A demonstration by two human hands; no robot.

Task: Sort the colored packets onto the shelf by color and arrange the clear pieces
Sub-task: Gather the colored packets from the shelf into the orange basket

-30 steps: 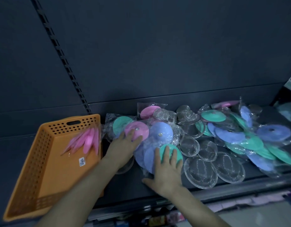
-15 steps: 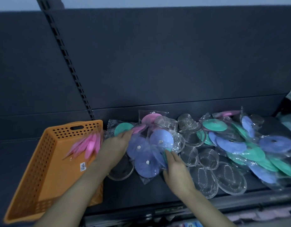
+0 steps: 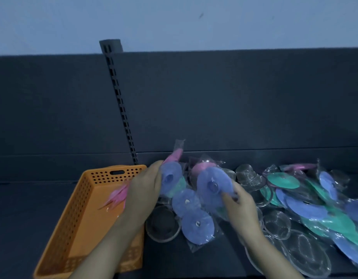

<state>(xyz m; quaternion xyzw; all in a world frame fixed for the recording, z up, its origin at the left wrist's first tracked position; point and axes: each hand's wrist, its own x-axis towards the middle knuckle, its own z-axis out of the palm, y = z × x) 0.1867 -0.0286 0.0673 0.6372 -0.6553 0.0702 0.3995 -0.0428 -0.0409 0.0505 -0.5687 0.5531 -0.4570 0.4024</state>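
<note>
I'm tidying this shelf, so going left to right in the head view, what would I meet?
Orange basket, left hand, the bunch of packets it holds, blue packet, right hand pinching it, heap of green and blue packets.

Forearms extended, left hand [image 3: 143, 190] clutches a packet bunch [image 3: 171, 178], right hand [image 3: 242, 206] pinches a blue packet [image 3: 212, 186].
</note>
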